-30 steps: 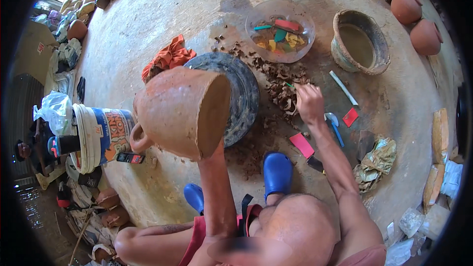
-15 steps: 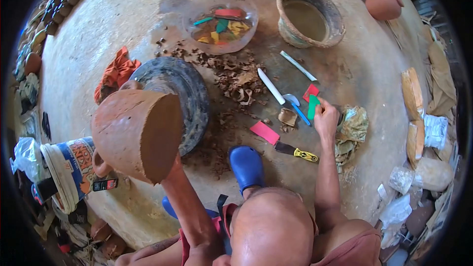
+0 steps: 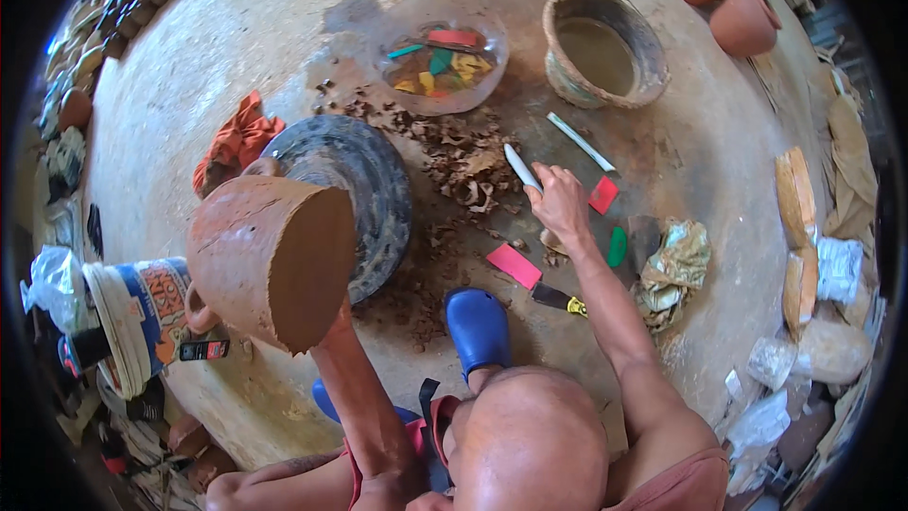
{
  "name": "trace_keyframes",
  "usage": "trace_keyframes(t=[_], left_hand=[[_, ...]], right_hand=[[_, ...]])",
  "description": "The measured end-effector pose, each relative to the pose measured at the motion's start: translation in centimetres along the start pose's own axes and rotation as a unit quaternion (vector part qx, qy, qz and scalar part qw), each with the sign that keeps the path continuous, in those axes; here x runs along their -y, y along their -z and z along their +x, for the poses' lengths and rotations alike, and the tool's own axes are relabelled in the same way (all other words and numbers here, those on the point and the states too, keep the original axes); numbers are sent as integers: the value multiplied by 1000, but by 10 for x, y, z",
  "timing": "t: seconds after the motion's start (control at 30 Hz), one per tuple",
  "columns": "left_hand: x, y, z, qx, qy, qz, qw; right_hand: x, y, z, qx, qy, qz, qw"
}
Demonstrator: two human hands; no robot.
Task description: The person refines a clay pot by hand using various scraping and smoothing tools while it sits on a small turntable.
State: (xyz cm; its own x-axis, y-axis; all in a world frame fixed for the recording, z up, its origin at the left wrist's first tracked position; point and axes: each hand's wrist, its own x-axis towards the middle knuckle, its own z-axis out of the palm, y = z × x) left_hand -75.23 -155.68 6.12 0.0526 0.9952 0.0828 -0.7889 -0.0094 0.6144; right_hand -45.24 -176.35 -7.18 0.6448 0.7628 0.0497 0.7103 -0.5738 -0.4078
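A large reddish clay pot (image 3: 251,255) with loop handles is tilted on its side at the left, overlapping a round dark turntable (image 3: 383,189). My left forearm (image 3: 359,397) reaches up to the pot and supports it; the hand itself is hidden behind the clay. My right hand (image 3: 563,203) is closed around the near end of a slim white blade-like tool (image 3: 517,166), which lies at floor level. Close by are a red rectangular piece (image 3: 603,195), a green rounded piece (image 3: 618,246), a pink piece (image 3: 514,266) and a scraper with a yellow-black handle (image 3: 575,306).
Clay shavings (image 3: 468,161) cover the floor by the turntable. Farther off stand a clear basin (image 3: 378,85) of coloured pieces and a bucket (image 3: 556,76) of murky water. An orange cloth (image 3: 241,137), a white tub (image 3: 118,341) and a crumpled cloth (image 3: 676,265) lie around.
My right hand has let go of the green piece, which now lies by the crumpled cloth. It has moved left and away from me to the white tool. The pot stays held up.
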Motion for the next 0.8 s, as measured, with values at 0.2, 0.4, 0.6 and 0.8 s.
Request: trace_keyframes(t=[0.2, 0.4, 0.6, 0.8], left_hand=[[-7, 4, -14, -8, -4, 1, 1000], [-11, 14, -30, -18, -13, 16, 1000], [-9, 18, -37, -16, -15, 16, 1000], [-6, 17, -37, -9, -12, 22, 1000]], right_hand=[[-2, -29, 5, -22, 46, 2, 999], [105, 73, -25, -40, 66, 176, 981], [202, 105, -44, 30, 308, 331, 892], [215, 101, -46, 23, 360, 315, 878]])
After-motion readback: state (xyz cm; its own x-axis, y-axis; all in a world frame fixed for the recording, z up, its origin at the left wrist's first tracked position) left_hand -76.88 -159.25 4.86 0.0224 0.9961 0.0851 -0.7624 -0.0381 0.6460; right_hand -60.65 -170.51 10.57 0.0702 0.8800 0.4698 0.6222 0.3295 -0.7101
